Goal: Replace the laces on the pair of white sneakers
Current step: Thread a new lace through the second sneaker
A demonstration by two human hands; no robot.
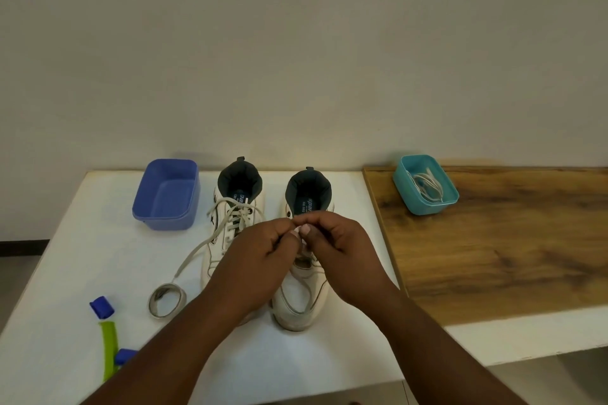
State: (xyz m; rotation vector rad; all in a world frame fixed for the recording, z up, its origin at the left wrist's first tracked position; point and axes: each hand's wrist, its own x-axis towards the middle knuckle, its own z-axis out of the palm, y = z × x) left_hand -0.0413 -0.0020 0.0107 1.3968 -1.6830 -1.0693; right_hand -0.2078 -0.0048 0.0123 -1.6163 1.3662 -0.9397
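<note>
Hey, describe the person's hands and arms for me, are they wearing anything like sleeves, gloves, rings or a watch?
Both are bare. The left hand and right hand wear no gloves, and no rings show on the fingers in view. Both forearms are uncovered down to the picture's bottom edge: no sleeves, no watch, no wristband. The fingernails that show are short and unpainted.

Left sneaker point(227, 233): white, dark collar, upright on bench, toe toward the viewer; partly laced.
Loose lace point(197, 250): grey-white, trails from left sneaker's eyelets to a coil on the bench.
Right sneaker point(301, 293): white, upright, just beside the left; upper eyelets unlaced.
Spare laces point(427, 186): white, bundled in teal tub.
</note>
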